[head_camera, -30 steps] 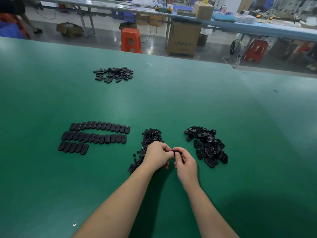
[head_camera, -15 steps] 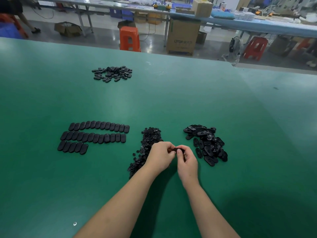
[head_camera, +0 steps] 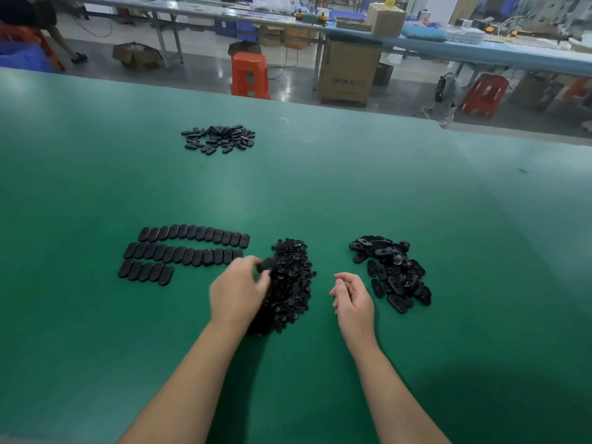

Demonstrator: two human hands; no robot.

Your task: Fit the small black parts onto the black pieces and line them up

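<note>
Finished rows [head_camera: 185,251] lie far left. Left hand [head_camera: 238,291] pinches a black piece [head_camera: 266,265], blurred. Small parts heap [head_camera: 290,283] centre. Right hand [head_camera: 352,298] loosely curled, empty. Loose pieces [head_camera: 392,272] right: likely light, stiff; best gripped by long edges.

On the table [head_camera: 96,347] before you, three rows of fitted pieces [head_camera: 184,251] lie side by side at your left, one row behind another (the nearest row is the shortest). Just to their right sits the heap of small parts [head_camera: 293,283], and well to the right of that, the pile of unfitted pieces [head_camera: 392,270]. Your left hand [head_camera: 238,291] is over the left edge of the small-parts heap, pinching a piece [head_camera: 266,265]; your right hand [head_camera: 352,299] is between the heap and the unfitted pile, touching neither. A further cluster of pieces [head_camera: 219,139] lies far behind the rows. Beyond the table's far edge stand a stool [head_camera: 250,75] and, to its right, a carton [head_camera: 349,72].
</note>
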